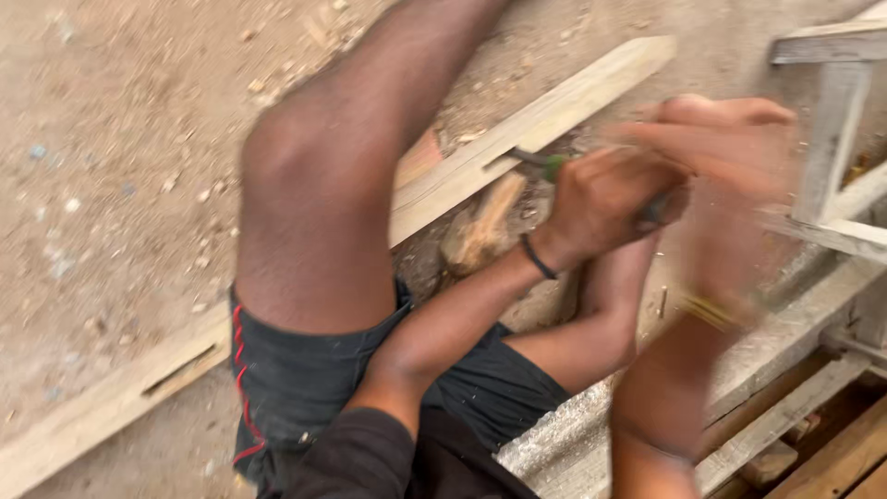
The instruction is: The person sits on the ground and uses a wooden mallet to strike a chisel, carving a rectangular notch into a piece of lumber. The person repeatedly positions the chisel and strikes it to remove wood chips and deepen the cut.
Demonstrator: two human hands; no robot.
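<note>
My left hand [605, 199], with a black band on its wrist, is closed around a chisel with a green handle [554, 166]. The chisel's dark blade points at a slot in a long pale wooden plank [564, 106] that lies diagonally across the dirt. My right hand [730, 157] is a blur just right of the left hand, with a yellow band on its wrist. I cannot tell whether it holds anything. My bare raised knee [314, 176] covers the middle of the plank.
A second slot [176, 370] is cut near the plank's lower left end. A rough wood chunk [480, 231] lies beside the plank under my left hand. A pale wooden frame [832, 139] and stacked beams [795, 416] stand at the right. Sandy ground [120, 139] spreads left.
</note>
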